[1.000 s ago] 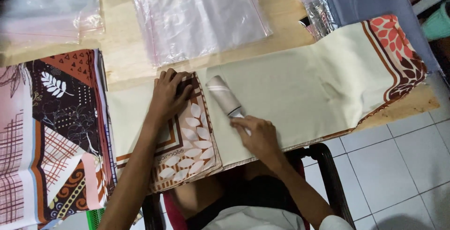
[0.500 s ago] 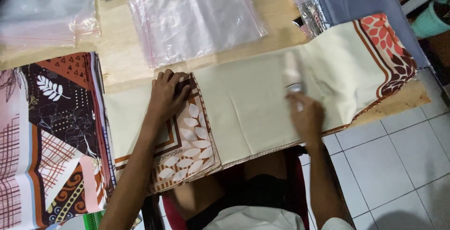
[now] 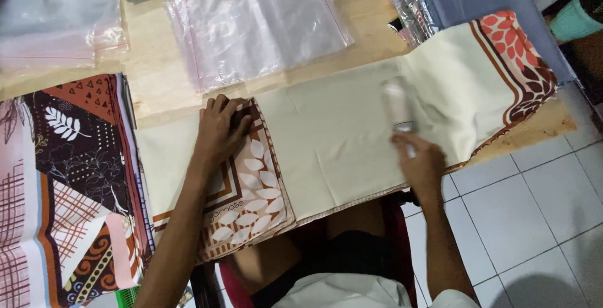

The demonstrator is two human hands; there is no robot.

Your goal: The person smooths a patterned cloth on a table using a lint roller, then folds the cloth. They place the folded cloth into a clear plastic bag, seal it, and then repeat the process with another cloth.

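Along the near edge of the wooden surface (image 3: 157, 88) lies a long cream cloth (image 3: 339, 138) with a leaf-patterned border, its left end folded over; the left hand (image 3: 220, 133) lies flat, fingers spread, pinning that folded end; the right hand (image 3: 419, 160) is closed round the handle of a pale roller (image 3: 397, 102), blurred with motion, which rests on the cloth toward its right end; the step in hand looks like rolling the cloth clean or smooth, and the next pass would seem to call for steady pressure while the left hand keeps the fabric from sliding; a clear plastic bag (image 3: 257, 25) lies beyond the cloth near the far edge; a stack of patterned fabrics (image 3: 69, 182) sits at the left edge, just beside the folded end; nothing lies on the cloth ahead of the roller.
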